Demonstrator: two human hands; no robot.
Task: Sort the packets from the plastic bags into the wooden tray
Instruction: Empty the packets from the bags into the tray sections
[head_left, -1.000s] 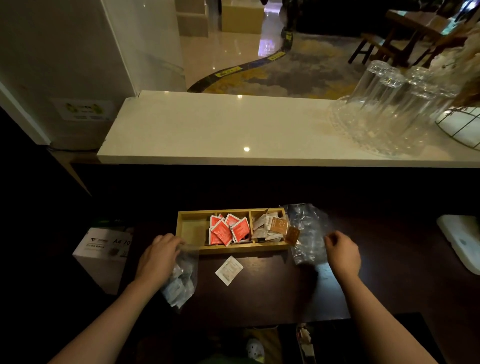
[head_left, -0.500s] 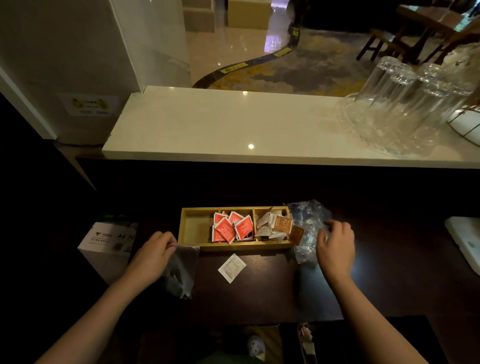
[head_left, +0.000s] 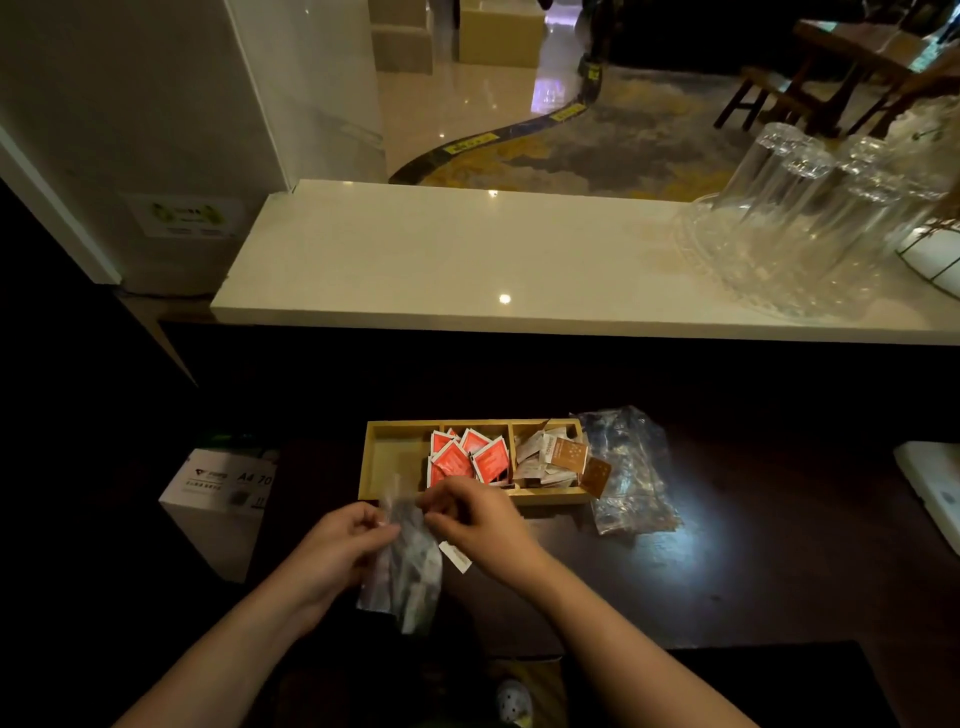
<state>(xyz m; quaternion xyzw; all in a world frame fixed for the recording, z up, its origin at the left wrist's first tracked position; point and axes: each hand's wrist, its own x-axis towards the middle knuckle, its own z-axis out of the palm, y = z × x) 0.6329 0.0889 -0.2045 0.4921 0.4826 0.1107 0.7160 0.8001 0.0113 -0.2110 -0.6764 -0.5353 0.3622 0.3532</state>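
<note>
Plastic bag (head_left: 402, 566) of packets: hung lengthwise toward the person, just before wooden tray (head_left: 384, 457); left hand (head_left: 332, 551) and right hand (head_left: 478, 525) both pinched its top, empty left compartment directly beyond.

Dark table (head_left: 727, 582) carries wooden tray (head_left: 387, 457), crumpled plastic bag (head_left: 631, 478) (beside tray), white packet (head_left: 456, 558).

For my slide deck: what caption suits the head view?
Both hands open a plastic bag of packets before a half-filled wooden tray.
</note>
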